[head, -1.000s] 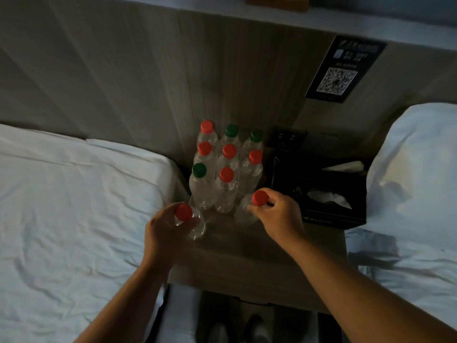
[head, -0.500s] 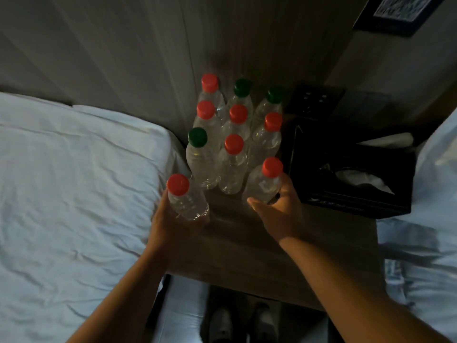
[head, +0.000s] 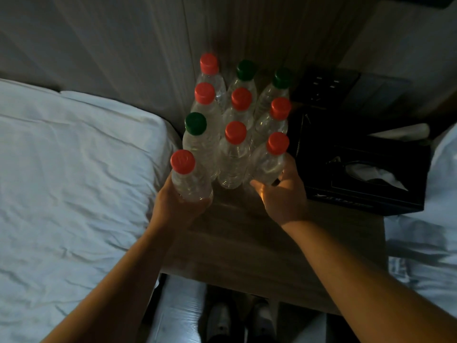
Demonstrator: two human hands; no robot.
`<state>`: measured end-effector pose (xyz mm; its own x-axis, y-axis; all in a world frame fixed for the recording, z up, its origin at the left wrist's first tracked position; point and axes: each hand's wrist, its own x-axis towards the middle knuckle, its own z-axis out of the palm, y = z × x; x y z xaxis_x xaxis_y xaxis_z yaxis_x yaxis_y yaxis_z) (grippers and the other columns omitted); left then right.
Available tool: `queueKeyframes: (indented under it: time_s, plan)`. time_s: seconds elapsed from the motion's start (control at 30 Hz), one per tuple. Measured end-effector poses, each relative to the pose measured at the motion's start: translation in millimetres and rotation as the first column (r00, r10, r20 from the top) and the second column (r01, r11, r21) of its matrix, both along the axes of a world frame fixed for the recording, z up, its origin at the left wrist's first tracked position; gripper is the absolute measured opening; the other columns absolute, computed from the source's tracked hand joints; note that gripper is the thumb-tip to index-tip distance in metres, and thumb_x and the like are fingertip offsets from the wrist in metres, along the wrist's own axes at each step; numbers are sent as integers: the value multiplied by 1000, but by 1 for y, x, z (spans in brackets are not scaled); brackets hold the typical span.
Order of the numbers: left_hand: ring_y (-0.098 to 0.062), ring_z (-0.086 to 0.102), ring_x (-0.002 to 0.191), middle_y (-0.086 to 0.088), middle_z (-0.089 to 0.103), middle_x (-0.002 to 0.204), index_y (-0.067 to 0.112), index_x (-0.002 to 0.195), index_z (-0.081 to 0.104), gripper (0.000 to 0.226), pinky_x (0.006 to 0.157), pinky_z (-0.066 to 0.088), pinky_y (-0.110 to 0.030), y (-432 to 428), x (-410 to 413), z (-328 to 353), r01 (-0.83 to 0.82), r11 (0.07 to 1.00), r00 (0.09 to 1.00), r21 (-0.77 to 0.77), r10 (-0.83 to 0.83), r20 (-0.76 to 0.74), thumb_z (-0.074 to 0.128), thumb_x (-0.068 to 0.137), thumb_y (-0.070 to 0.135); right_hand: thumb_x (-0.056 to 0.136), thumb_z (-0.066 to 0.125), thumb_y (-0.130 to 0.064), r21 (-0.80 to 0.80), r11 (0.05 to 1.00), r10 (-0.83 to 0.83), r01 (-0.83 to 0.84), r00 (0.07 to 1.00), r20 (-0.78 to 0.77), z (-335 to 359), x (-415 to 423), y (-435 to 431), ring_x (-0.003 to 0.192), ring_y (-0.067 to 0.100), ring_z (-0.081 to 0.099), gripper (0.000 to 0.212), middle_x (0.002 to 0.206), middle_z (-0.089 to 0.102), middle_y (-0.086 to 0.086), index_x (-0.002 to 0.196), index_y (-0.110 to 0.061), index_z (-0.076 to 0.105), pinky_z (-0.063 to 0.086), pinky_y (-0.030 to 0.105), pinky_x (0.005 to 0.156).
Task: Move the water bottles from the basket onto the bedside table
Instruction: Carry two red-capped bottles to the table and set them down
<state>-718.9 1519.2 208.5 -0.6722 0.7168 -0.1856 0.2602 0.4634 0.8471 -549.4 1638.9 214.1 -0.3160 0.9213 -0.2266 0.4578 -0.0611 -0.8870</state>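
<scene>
left hand (head: pixel 173 206) around near-left bottle (head: pixel 190 184), right hand (head: pixel 284 196) around near-right bottle (head: pixel 268 164)

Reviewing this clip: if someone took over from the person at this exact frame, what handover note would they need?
Left hand: grips the front-left bottle, red cap, at the near left of the group.
Right hand: fingers grip the front-right bottle, red cap, beside the tissue box.
Bedside table: eight other bottles stand in rows by the wall.
Done: eight placed.
Left: seat and release these two. The basket is out of view, so I cannot tell how many remain.
</scene>
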Motion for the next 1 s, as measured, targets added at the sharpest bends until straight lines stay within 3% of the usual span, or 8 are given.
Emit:
queueKeyframes:
  time_s: [0.23,0.43,0.6,0.7,0.77,0.83,0.9,1.0]
  plan:
    - [-14,68,83,7,69,87,35,90,59,37,77,59,-43,1,-7,-6,28,998,999,-57,-27,29,84,64,30,73,79,-12,52,999,5,-5,1000,3,-5,-3,5,98,-6,57,67,114,62,-12,127,-31,44,39,3,79]
    - [-7,66,81,11,67,85,38,86,56,37,75,59,-38,2,-6,-6,35,998,999,-47,-34,22,85,66,27,74,79,-8,52,999,5,-5,1000,0,-13,-2,4,88,-27,51,71,100,53,-30,130,-31,42,38,-6,72]
    - [5,67,78,12,69,83,41,93,57,50,66,53,-15,-4,-4,25,125,991,985,55,-130,111,87,62,16,75,76,-24,-111,993,44,-40,998,36,15,3,6,94,-7,54,64,108,58,-21,129,-31,42,45,15,79]
    - [-7,69,86,12,75,91,35,102,67,45,75,57,-29,-26,-11,44,94,996,960,-2,-90,265,80,60,39,82,71,-22,-266,964,-1,22,997,80,43,16,-4,103,17,57,56,119,58,2,132,-15,46,49,34,90]
    - [-7,65,67,14,72,72,21,102,70,37,57,54,-25,-46,-11,63,117,988,948,-101,-81,308,77,69,38,85,67,-23,-386,922,69,-1,984,162,67,35,-21,98,19,57,46,113,57,3,127,-13,51,50,39,89]
    - [-6,59,55,8,68,63,10,97,71,14,45,46,-17,-66,4,87,137,981,920,-140,-73,385,72,83,14,88,63,-23,-477,878,136,-48,979,152,91,61,-44,97,17,57,37,112,57,4,122,-13,52,50,38,87]
    - [-2,57,57,-3,67,73,16,85,73,7,51,45,-14,-88,25,114,137,979,915,-150,-67,398,73,81,10,89,61,-25,-465,881,162,-89,979,121,115,88,-63,93,17,60,26,108,60,4,114,-18,56,52,39,85]
    - [-10,61,74,-4,69,81,29,76,76,22,71,50,-27,-116,59,160,98,984,905,-148,-26,424,77,57,41,84,65,-28,-429,901,105,-60,991,82,153,131,-91,84,19,64,10,95,66,4,94,-28,61,55,45,82]
